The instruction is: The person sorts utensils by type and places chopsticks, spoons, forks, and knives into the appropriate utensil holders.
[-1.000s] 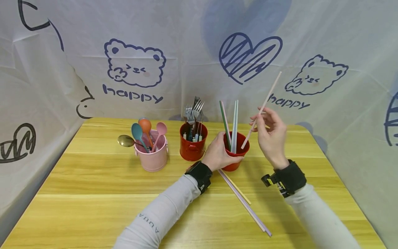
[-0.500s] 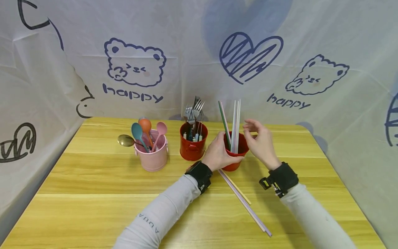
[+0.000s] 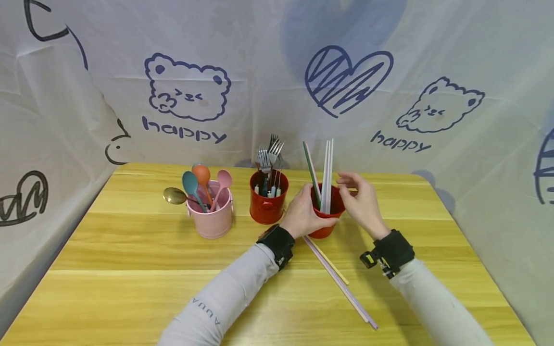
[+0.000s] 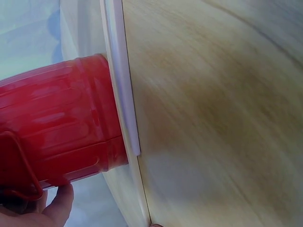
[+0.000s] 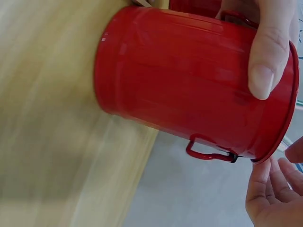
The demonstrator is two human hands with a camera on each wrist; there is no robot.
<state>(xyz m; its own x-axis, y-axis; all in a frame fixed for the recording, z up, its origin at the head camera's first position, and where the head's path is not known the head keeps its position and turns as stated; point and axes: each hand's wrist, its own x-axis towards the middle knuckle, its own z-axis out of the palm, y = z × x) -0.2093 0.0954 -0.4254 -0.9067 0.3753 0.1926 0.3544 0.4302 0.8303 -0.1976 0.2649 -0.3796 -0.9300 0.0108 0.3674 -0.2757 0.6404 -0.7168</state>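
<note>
A red metal bucket [image 3: 322,232] holds several upright chopsticks [image 3: 327,175], green, pink and pale ones, leaning toward the back. My left hand [image 3: 303,211] grips this bucket round its side, the thumb lying across the front below the rim. At the bucket's right, my right hand [image 3: 362,199] has loosely bent fingers with no chopstick between them. Its fingertips [image 5: 262,168] are right at the rim in the right wrist view. On the table in front of the bucket lie a yellow chopstick [image 3: 333,265] and a purple chopstick [image 3: 365,314] with a pale one alongside.
Left of the held bucket stands a second red bucket [image 3: 266,211] with several forks [image 3: 273,153]. Farther left, a pink bucket [image 3: 213,222] holds several spoons [image 3: 201,174], one gold spoon [image 3: 175,195] sticking out sideways. A printed cloth [image 3: 268,72] hangs behind the wooden table [image 3: 143,288].
The pale pink chopstick my right hand held over the bucket now stands inside it. That hand has let go and come down to the rim. My left hand stays on the bucket.
</note>
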